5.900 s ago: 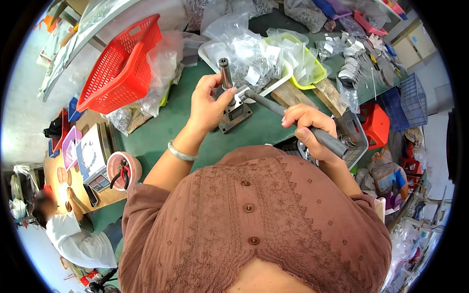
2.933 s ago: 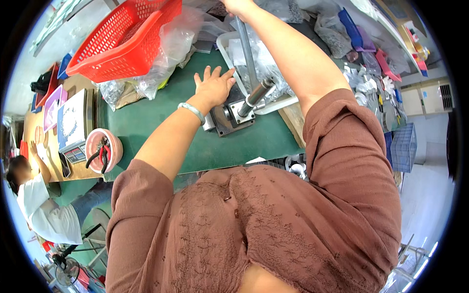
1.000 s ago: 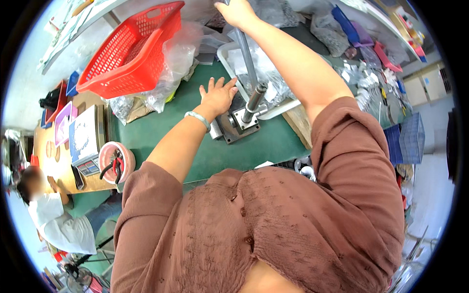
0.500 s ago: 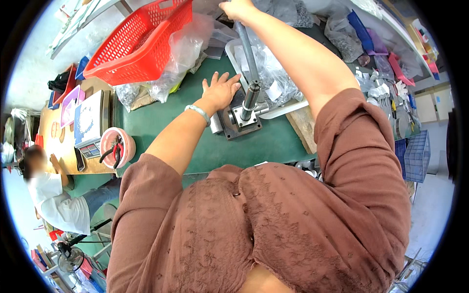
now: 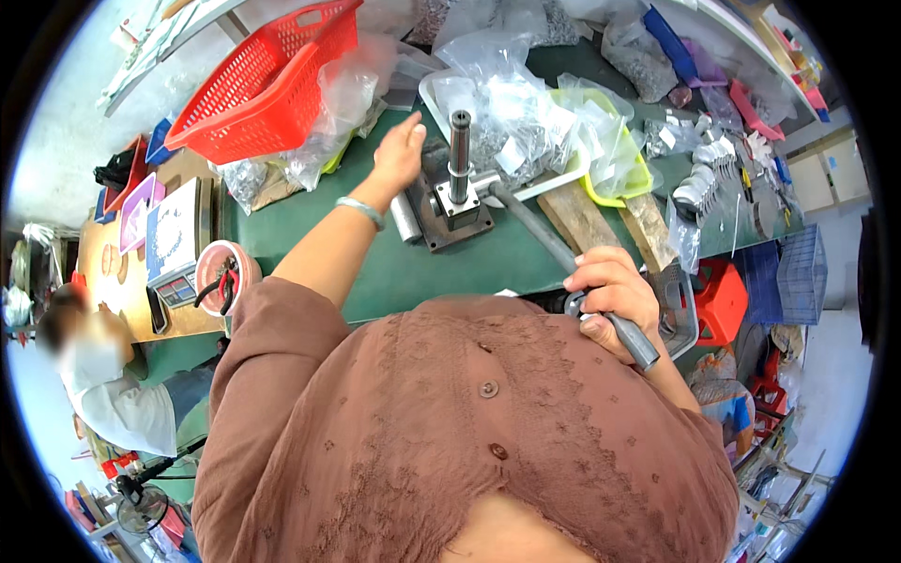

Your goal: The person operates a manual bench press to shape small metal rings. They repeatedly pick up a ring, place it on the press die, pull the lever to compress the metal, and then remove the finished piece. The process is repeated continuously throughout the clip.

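A green workbench (image 5: 413, 281) spans the scene from the left to the far right. At its far left, a red perforated basket (image 5: 267, 127) leans beside bulging clear plastic bags (image 5: 347, 98). Far of centre sits a white tray (image 5: 563, 178) heaped with bagged parts, and just to its right stands a yellow-green basket (image 5: 641, 178), also holding clear bags.

The metal lever press (image 5: 460, 214) is on the bench near the middle, on the near side of the white tray, its dark column upright on a flat base plate. Its long grey lever bar (image 5: 540, 225) slants from the press toward the near right. Two wooden boards (image 5: 574, 218) lie to the right of the press. On the left, a scale (image 5: 174, 239) is near a pink bucket (image 5: 249, 284).

The right hand (image 5: 618, 293) is wrapped around the lever bar close to its near end. The left hand (image 5: 401, 158) is just left of the press, its fingers pointing far; whether it grasps anything cannot be told. Nearer than that hand, a short silver cylinder (image 5: 404, 219) lies against the base plate's left side. Red-and-black pliers (image 5: 225, 280) rest in the bucket. A pale bracelet (image 5: 363, 211) circles the left wrist.
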Tool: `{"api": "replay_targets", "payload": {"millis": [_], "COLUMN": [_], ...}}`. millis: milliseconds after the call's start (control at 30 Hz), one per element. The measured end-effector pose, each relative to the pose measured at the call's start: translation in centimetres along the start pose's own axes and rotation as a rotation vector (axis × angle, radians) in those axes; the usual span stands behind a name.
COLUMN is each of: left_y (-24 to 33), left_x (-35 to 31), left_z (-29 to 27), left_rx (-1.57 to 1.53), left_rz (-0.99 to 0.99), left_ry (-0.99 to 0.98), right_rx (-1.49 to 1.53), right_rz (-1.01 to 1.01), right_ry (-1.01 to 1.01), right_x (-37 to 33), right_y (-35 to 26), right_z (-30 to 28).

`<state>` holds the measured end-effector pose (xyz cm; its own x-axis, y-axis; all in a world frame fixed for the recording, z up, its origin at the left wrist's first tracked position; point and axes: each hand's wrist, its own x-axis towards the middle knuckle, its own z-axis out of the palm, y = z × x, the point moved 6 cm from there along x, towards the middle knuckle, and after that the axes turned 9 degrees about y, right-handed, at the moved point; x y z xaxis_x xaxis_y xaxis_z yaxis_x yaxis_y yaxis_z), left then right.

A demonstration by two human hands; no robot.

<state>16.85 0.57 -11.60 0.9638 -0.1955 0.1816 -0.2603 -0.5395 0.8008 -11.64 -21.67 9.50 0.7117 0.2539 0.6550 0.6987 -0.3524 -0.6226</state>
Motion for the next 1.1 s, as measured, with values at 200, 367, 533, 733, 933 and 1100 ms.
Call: {"api": "replay_targets", "payload": {"millis": [200,367,533,733,933,1100], "left_y": [15.5,15.9,16.9,20.2,25.8,26.7], "left_x": [-7.8,-7.8,-8.1,-8.8,-9.8,-12.0], "left_z": [-7.7,-6.7,-6.2,-8.6,-11.9,-14.6], "left_rx": [-0.234,-0.177,-0.104,-0.162,-0.023,0.087], "left_rz": [0.335,0.273,0.353,0.562,0.827,0.949], "left_ry": [-0.244,-0.041,-0.010,0.362,0.679,0.839], "right_rx": [0.056,0.060,0.081,0.089,0.085,0.103], "right_rz": [0.104,0.136,0.149,0.139,0.138,0.155], "right_ry": [0.134,0.159,0.183,0.176,0.186,0.197], "right_x": [-0.8,-0.8,-1.4,-1.4,-1.3,-1.1], "right_y": [0.2,0.1,0.3,0.4,0.4,0.1], "right_z": [0.3,0.5,0.5,0.4,0.5,0.6]}}
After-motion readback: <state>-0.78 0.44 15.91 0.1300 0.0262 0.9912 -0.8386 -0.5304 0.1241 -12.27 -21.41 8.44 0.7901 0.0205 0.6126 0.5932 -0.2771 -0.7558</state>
